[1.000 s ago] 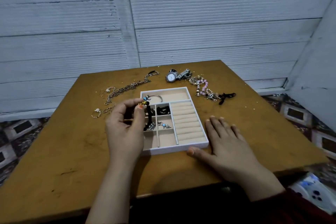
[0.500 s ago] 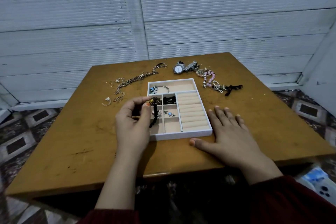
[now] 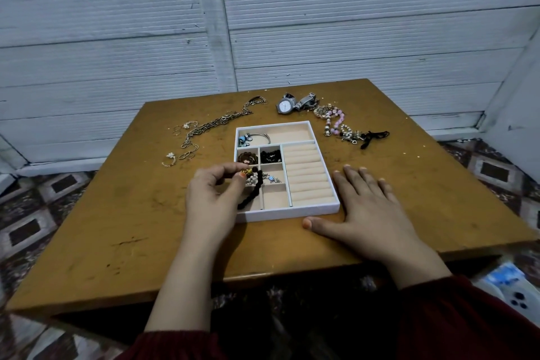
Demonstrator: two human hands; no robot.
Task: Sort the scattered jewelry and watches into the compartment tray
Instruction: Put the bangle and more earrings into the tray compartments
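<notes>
Black and knobbly, a strand of small matte beads: held the bracelet [image 3: 253,193] by its gold bead, pinched between thumb and forefinger of the left hand [image 3: 213,199], and let the strand droop into the lower left cells of the tray [image 3: 292,212]. Rested the right hand [image 3: 371,207] flat and slack on the scuffed ochre table [image 3: 117,228], fingers straight, grasping nothing, just beside the tray's near right corner. Saw rigid white walls and a soft beige lining there, with padded ring rolls [image 3: 306,172] ribbing the right side. Found a silver bangle [image 3: 257,136] with blue charms in the long top cell, and brown beads [image 3: 247,157] and black beads [image 3: 270,156] in the two square cells below. Beyond the tray, loose on the wood: a round steel watch [image 3: 285,105], a fine tangled chain [image 3: 210,128], pink and pearly beads [image 3: 336,123], a black cord [image 3: 375,136], a thin ring [image 3: 170,156].
</notes>
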